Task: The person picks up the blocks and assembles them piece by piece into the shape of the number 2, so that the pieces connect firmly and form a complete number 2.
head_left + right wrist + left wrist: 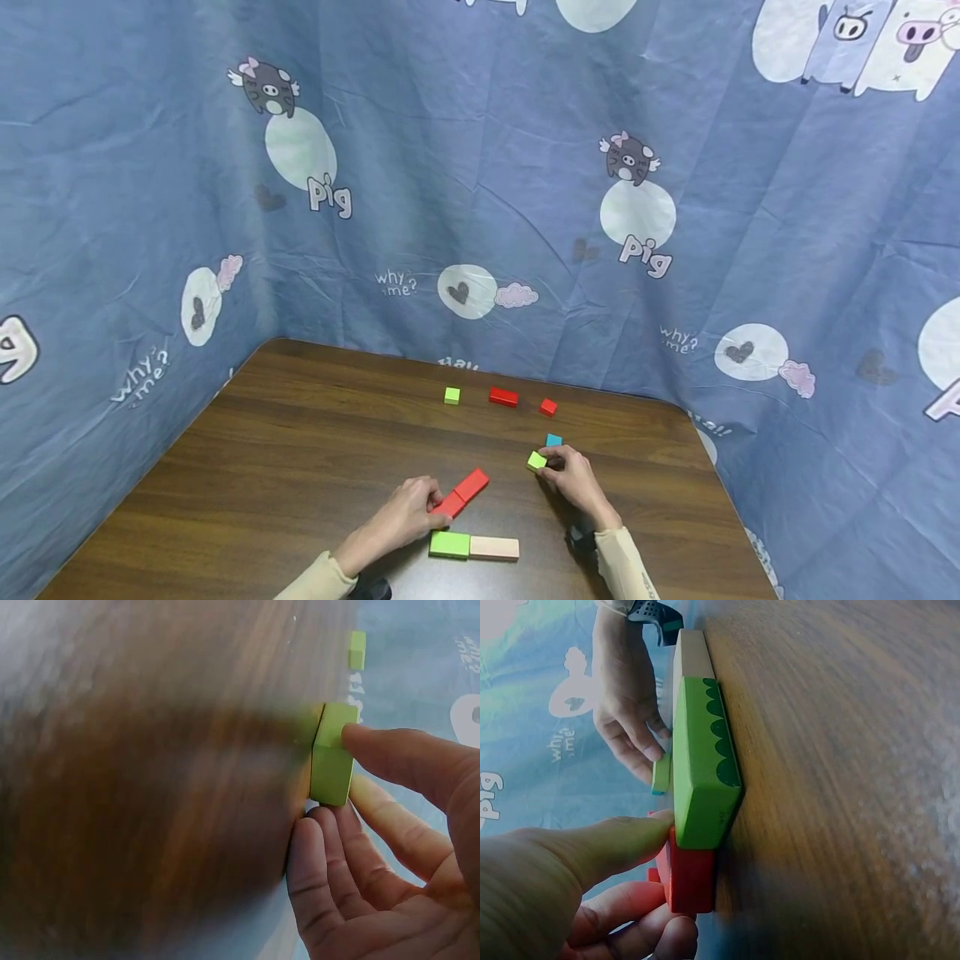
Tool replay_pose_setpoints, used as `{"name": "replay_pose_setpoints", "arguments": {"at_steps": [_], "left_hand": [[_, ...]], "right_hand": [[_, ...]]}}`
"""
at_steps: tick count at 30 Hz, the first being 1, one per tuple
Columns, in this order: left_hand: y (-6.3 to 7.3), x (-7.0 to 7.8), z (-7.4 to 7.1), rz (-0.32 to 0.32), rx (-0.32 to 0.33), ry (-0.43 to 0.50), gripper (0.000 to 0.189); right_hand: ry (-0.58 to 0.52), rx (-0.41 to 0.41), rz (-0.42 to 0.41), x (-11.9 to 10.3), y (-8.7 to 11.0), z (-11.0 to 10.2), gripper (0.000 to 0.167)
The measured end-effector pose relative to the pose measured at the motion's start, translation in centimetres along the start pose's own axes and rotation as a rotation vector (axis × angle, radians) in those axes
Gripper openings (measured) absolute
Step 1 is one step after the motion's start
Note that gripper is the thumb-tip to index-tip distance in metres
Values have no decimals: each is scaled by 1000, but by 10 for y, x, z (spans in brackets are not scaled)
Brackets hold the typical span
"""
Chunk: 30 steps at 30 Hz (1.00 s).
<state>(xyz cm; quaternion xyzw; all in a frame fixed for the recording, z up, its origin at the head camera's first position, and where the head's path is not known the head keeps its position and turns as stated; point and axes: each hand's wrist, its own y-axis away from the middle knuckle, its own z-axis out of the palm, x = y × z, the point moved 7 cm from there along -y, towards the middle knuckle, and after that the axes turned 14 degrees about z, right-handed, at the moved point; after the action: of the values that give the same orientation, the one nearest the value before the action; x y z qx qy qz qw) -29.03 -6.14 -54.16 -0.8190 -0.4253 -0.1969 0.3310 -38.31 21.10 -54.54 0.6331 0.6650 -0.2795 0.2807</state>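
Observation:
My left hand (405, 512) holds a red block (450, 505) between thumb and fingers on the brown table. End to end with it, slanting away to the right, lies a second red block (472, 484). Just nearer to me, a green block (449, 546), with dark scallops on its side in the left wrist view, lies in line with a pale wooden block (494, 548). Off to the right, my right hand (573, 479) pinches a small light-green cube (536, 461) low over the tabletop. Directly behind those fingers is a blue block (554, 440), partly hidden.
Toward the table's back edge stand another light-green cube (452, 396), a red oblong block (503, 397) and a small red cube (548, 407). A blue curtain (480, 208) with pig prints hangs behind and beside the wooden table (300, 450).

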Motion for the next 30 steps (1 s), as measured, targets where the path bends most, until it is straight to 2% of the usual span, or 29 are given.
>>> {"name": "replay_pose_setpoints", "arguments": {"at_steps": [21,30], "left_hand": [[0,0,0,10,4,-3,26],[0,0,0,3,1,3,27]], "right_hand": [[39,-84,-39,-15,2,14,27],[14,-117,-62,-22,2,21,27]]}}
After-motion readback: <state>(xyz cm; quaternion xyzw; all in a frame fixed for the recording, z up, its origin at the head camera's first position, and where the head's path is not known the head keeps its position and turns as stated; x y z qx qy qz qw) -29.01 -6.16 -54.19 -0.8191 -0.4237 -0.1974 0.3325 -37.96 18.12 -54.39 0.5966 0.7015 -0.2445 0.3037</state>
